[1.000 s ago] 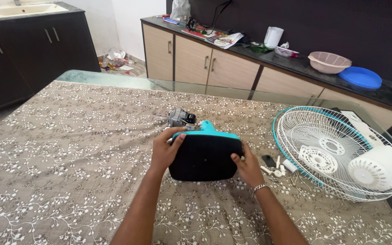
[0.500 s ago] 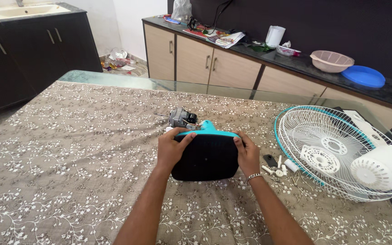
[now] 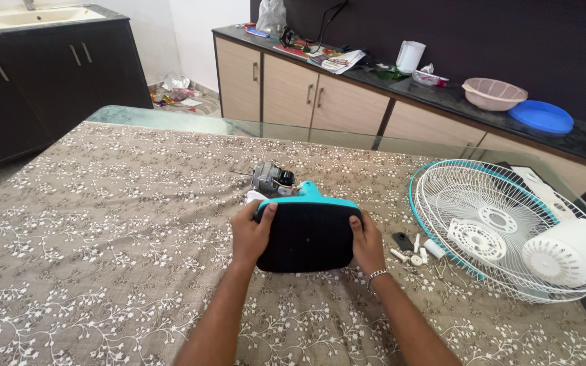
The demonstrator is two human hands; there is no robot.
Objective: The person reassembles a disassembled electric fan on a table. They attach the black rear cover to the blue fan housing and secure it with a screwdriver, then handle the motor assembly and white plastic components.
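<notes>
So the biggest thing here is the table (image 3: 89,224), covered in a brown cloth with a white floral vine print, with a strip of bare glass showing along the far edge. Behind it runs a long dark countertop (image 3: 456,98) over beige cabinet doors, with a pink bowl (image 3: 494,93) and a blue lid (image 3: 540,116) sitting near each other on it, plus a white jug (image 3: 411,55) further left.

On the right side of the table lies a white wire fan guard (image 3: 503,224) with a teal rim, flat on the cloth. A white motor housing cover (image 3: 570,252) rests on its near right part.

Near the middle of the table is the fan base (image 3: 308,234), tipped up so its black underside faces the camera, teal top edge showing along the far side. The left hand (image 3: 251,234) is wrapped around its left edge, thumb lying on the black face and fingers curled behind. The right hand (image 3: 367,242) grips the right edge the same way, thumb on the front, with a silver bracelet (image 3: 376,274) at the wrist. Both hands are partly closed and clamped on the base.

Just behind the base is the bare fan motor (image 3: 272,179), grey metal with wires, seemingly touching the teal neck.

Between the base and the guard there's a small black part (image 3: 401,240) and a few little white plastic pieces (image 3: 416,252) scattered on the cloth, close to the right hand.
</notes>
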